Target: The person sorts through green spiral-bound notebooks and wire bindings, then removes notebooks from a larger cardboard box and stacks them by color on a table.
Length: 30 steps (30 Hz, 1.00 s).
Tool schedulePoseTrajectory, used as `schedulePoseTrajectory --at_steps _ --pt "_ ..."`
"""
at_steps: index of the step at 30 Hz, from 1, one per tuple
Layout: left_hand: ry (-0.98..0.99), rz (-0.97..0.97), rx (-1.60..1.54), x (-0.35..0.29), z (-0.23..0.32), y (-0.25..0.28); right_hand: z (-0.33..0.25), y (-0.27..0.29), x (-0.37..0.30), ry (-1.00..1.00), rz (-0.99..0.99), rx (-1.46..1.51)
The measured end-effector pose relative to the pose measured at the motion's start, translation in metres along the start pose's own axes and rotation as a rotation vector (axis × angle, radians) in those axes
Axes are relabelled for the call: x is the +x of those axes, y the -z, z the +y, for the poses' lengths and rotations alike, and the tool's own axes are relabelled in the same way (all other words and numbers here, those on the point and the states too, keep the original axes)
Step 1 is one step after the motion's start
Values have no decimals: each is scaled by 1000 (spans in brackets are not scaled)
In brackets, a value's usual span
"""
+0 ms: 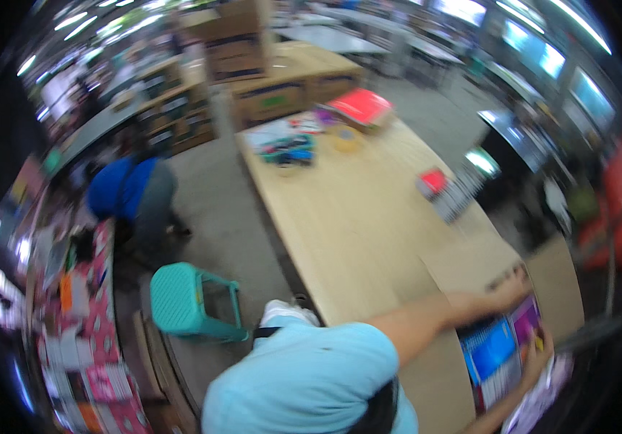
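An open cardboard box [472, 269] stands at the near right end of the table, its flaps spread outward. Inside lie blue spiral-bound notebooks [492, 350] and a purple notebook [523, 319]. Across the box reaches my left arm, and my left hand [511, 288] is at the far side of the opening, above the purple notebook; its fingers are smeared by motion. My right hand [537, 356] comes in from the lower right with bent fingers closed at the purple notebook's near edge. A small yellow patch shows by those fingers.
The long wooden table [354, 217] carries a grey stack with a red item [434, 181], a tape roll [345, 138], a teal tray [287, 148] and a red-topped stack [361, 107]. A green stool [194, 299] stands left; beyond it a person in blue [121, 189] bends over. Large cartons [271, 101] stand behind.
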<state>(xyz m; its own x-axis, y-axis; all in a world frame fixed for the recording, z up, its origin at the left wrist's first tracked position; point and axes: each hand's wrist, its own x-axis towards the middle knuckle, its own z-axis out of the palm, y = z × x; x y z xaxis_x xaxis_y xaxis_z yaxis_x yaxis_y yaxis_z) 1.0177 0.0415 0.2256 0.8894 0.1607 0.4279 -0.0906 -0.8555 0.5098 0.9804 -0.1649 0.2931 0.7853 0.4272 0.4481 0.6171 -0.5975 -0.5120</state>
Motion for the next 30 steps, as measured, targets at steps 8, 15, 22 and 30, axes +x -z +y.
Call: schedulePoseTrajectory --at_steps 8,15,22,30 --pt "107 -214 -38 11 -23 23 -38 -7 4 0 85 -43" --pt "38 -176 38 30 11 74 -22 -3 -2 -14 155 53" --pt "-91 118 -180 43 20 204 -55 -6 -3 47 237 119" --pt "-17 272 -1182 -62 -98 342 -129 -84 42 565 -834 -459"
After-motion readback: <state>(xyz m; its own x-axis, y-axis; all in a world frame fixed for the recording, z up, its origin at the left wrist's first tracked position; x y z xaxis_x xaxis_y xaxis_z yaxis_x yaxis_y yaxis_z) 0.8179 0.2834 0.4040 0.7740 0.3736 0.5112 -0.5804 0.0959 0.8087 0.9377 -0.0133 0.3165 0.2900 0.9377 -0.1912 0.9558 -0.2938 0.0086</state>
